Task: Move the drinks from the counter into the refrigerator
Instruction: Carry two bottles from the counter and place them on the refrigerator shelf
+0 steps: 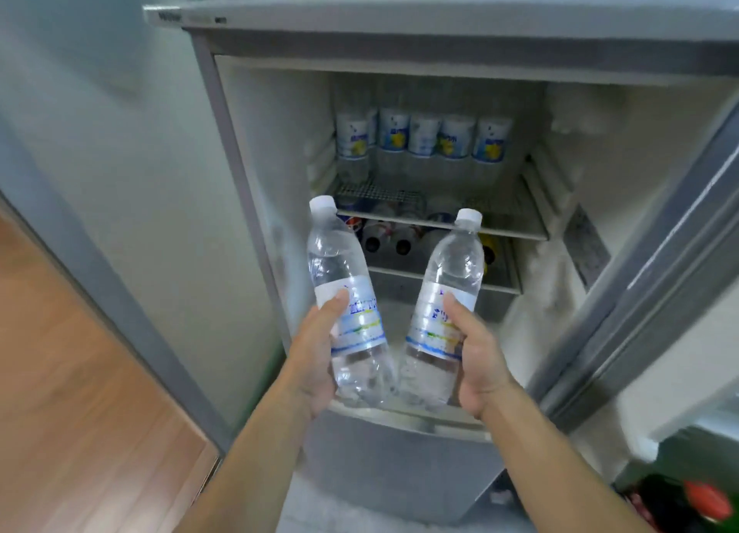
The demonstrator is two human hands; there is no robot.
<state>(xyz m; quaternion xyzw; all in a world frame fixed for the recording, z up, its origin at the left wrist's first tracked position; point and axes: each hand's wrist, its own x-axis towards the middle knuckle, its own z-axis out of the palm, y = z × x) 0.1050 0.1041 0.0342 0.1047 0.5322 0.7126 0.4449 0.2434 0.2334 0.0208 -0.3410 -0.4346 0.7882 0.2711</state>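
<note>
Before the open refrigerator (256, 140), left hand (316, 356) and right hand (478, 362) each grip a bottle, caps up, leaning apart.

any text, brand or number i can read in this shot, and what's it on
None can be read.
Left bottle label: blue lettering, blurred.
Right bottle label: blue lettering, blurred.
Labels on bottles on the top shelf: too blurred.
Fridge top edge badge: too small.

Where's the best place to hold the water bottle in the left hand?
Around the labelled middle, as the left hand does now on the left bottle, coming from the outer side. The label band is straight and wide enough for a full grip; the neck above is narrower.
</note>
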